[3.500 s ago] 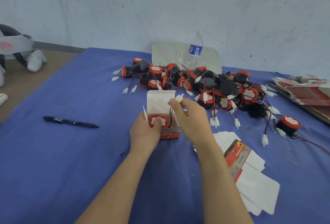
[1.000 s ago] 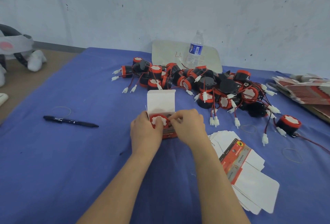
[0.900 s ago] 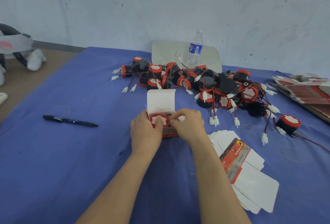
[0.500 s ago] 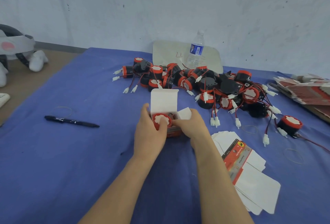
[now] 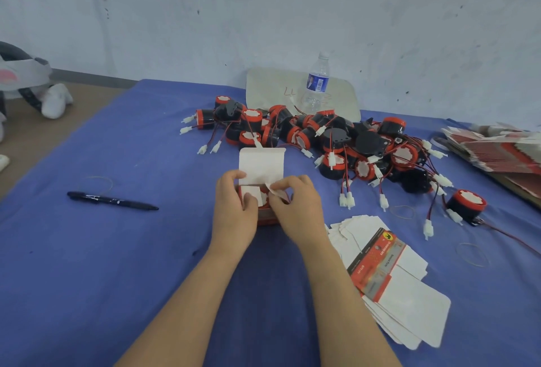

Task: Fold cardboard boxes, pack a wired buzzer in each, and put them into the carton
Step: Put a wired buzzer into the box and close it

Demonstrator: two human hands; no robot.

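surface: blue cloth-covered table, set against a pale, scuffed wall.

near right: fanned stack of flat white and red cardboard box blanks, lying just right of the right forearm.

centre: left hand, fingers curled round the left side of a small red and white cardboard box, thumb pressing a white side flap down over the opening. right hand, thumb and forefinger pinching the opposite white side flap, which is bent partway inward. the box stands on the cloth between the two hands. its white lid flap stands upright just behind the fingertips. inside it, a round black wired buzzer with a red rim, mostly covered by flaps and thumbs.

left of centre: black pen, lying flat, well apart from the hands.

right: single black and red buzzer with trailing wire, apart from the heap.

beyond the box: heap of black and red wired buzzers with white plug ends.

far right edge: stack of red and white printed card.

far: clear plastic water bottle with blue label, upright in front of a pale rounded board at the wall.

far left, off the table: grey and white plush toy.
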